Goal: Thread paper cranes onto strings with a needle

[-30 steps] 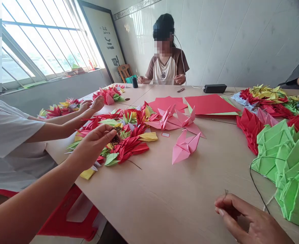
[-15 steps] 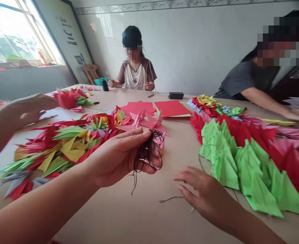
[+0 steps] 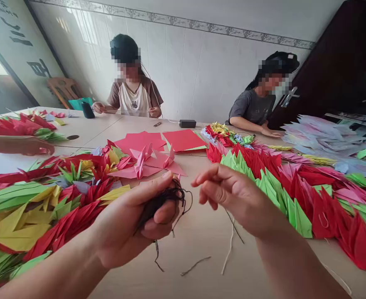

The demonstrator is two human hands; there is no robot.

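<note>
My left hand (image 3: 139,216) is closed around a tangled bundle of black string (image 3: 154,203), with loops sticking out past the thumb and loose ends dangling below. Just to its right, my right hand (image 3: 232,195) is raised with bent fingers held apart; I see nothing between them. Short pieces of string lie on the table beneath: a pale string (image 3: 229,251) partly behind my right hand and a greyish strand (image 3: 195,265) nearer me. Beyond my hands are pink folded paper cranes (image 3: 142,162).
Heaped folded paper (image 3: 20,220) in several colours covers the left side. Rows of green and red folded paper (image 3: 282,195) run along the right. Red paper sheets (image 3: 184,140) lie ahead. Two people sit across the table (image 3: 158,278); another person's hand (image 3: 23,145) reaches in at left.
My left hand has closed around the black string. My right hand has risen from the table towards it. The view has turned right, and the other person's arm at left is lower.
</note>
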